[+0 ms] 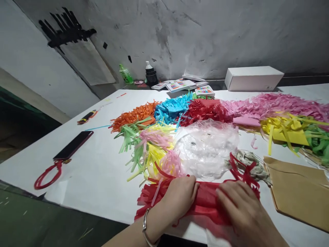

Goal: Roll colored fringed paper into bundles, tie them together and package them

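Red tissue paper (205,199) with fringed ends lies at the table's front edge, under both my hands. My left hand (181,193), with a silver bangle at the wrist, has its fingers curled closed on the paper's left part. On the right part, my right hand (239,202) presses down with bent fingers closed against the paper. Just behind them sits a crumpled clear plastic bag (208,147) with white material inside. Yellow, pink and green tassels (156,147) are heaped to its left.
Farther back lie orange (137,115), blue (172,108), red (205,111) and pink fringed bundles (280,108). Brown paper (298,188) is at the right. A phone (74,145) and cutter (87,116) lie left. A white box (253,79) stands by the wall.
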A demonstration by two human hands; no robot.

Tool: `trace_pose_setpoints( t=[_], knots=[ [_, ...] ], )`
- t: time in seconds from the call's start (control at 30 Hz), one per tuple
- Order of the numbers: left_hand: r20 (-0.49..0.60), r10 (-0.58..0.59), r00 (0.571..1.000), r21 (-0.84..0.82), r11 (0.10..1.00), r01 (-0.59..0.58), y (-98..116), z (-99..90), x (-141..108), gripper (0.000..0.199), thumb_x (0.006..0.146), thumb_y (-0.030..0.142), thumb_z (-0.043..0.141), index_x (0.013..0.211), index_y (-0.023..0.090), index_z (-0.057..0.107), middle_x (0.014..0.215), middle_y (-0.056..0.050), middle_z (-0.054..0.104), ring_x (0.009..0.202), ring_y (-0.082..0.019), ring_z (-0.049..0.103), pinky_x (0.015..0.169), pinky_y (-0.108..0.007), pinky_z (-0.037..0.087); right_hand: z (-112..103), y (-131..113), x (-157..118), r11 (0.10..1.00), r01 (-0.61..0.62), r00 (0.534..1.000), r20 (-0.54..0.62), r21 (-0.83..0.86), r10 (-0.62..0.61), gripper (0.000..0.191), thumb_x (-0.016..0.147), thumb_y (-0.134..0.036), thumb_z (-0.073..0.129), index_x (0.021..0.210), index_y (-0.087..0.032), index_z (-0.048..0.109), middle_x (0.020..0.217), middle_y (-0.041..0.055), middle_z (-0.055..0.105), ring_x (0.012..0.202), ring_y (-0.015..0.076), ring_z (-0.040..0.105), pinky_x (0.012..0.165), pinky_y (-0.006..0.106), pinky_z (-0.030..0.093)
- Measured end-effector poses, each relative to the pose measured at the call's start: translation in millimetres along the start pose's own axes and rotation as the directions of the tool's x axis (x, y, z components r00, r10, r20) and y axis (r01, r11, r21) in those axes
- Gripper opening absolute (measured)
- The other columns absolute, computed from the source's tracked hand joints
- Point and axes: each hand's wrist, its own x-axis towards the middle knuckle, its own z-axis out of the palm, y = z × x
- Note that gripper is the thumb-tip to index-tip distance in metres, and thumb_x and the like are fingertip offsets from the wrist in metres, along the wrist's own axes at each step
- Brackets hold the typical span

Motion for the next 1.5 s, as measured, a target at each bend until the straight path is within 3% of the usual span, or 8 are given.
trace_pose_setpoints(
  t=[0.17,0.27,0.4,0.5,0.7,0.97,1.23,1.5],
  knots=[
    [0.008,-0.027,1.000,0.005,1.000,0.027,-2,0.8,-1,0.025,0.101,0.028,0.044,0.091,0.018,0.065,0.082,-0.009,0.075,0.072,-0.025,0.072,0.061,-0.031,0.049,13,0,-19,0.994,0.103,0.995,-0.010,-0.018,-0.103,0.036,0.097,-0.010,0.036,0.105,-0.019,0.069,0.097,0.0048,0.076,0.096,0.0215,0.066,0.106,0.040,0.034],
    [-0.190,0.063,0.980,0.000,0.998,-0.064,-2,5.2,-10,0.008,0.094,0.020,0.056,0.099,0.018,0.063,0.094,-0.009,0.073,0.083,-0.025,0.068,0.070,-0.034,0.051,16,4,-26,0.996,0.084,0.996,-0.013,-0.031,-0.084,0.038,0.100,-0.013,0.033,0.106,-0.018,0.070,0.098,0.0068,0.076,0.096,0.0241,0.066,0.104,0.044,0.036],
    [-0.472,0.385,0.793,0.127,0.920,-0.372,-3,19.4,-19,0.022,0.089,0.026,0.067,0.109,0.020,0.061,0.117,-0.009,0.068,0.107,-0.029,0.058,0.098,-0.049,0.042,13,1,-20,0.996,-0.040,0.999,-0.030,0.074,0.042,0.033,0.100,-0.013,0.038,0.098,-0.018,0.070,0.088,0.0068,0.074,0.086,0.0217,0.067,0.099,0.043,0.039],
    [-0.444,0.483,0.755,0.194,0.874,-0.445,-6,29.9,-18,0.002,0.094,0.020,0.062,0.096,0.019,0.063,0.101,-0.005,0.070,0.101,-0.024,0.057,0.100,-0.045,0.037,13,-6,-10,0.982,-0.106,0.991,-0.068,0.154,0.118,0.025,0.100,-0.018,0.046,0.093,-0.019,0.071,0.085,0.0043,0.073,0.081,0.0188,0.066,0.099,0.042,0.038],
    [-0.404,0.546,0.734,0.198,0.836,-0.512,-15,34.8,-16,0.009,0.098,0.018,0.056,0.095,0.019,0.064,0.093,-0.002,0.068,0.092,-0.020,0.056,0.103,-0.046,0.031,24,-10,-14,0.993,0.115,0.992,-0.058,-0.009,-0.115,0.040,0.100,-0.008,0.030,0.103,-0.016,0.070,0.093,0.0065,0.077,0.093,0.0220,0.067,0.110,0.044,0.032],
    [-0.365,0.405,0.838,0.056,0.908,-0.415,-30,26.9,-23,0.008,0.095,0.014,0.061,0.090,0.021,0.062,0.091,0.000,0.068,0.088,-0.019,0.057,0.096,-0.042,0.034,5,10,-29,0.998,-0.033,0.996,0.079,0.049,0.029,0.029,0.095,-0.014,0.039,0.106,-0.019,0.066,0.106,0.0099,0.071,0.104,0.0272,0.061,0.100,0.047,0.035],
    [-0.108,0.222,0.969,0.188,0.962,-0.200,-12,0.9,-6,0.015,0.091,0.007,0.052,0.082,0.018,0.059,0.084,-0.005,0.065,0.075,-0.024,0.058,0.078,-0.043,0.041,15,10,-2,0.937,-0.261,0.948,0.122,-0.231,0.295,0.030,0.095,-0.015,0.043,0.067,-0.023,0.051,0.066,0.0037,0.053,0.067,0.0238,0.048,0.071,0.041,0.034],
    [-0.165,0.213,0.963,0.210,0.962,-0.177,-5,4.6,-2,0.018,0.094,0.015,0.053,0.078,0.017,0.061,0.078,-0.006,0.067,0.076,-0.025,0.061,0.083,-0.047,0.042,14,-2,7,0.998,-0.007,1.000,0.013,0.061,0.007,0.029,0.089,-0.007,0.044,0.105,-0.017,0.066,0.093,0.0078,0.070,0.093,0.0240,0.060,0.099,0.044,0.035]
  ],
)
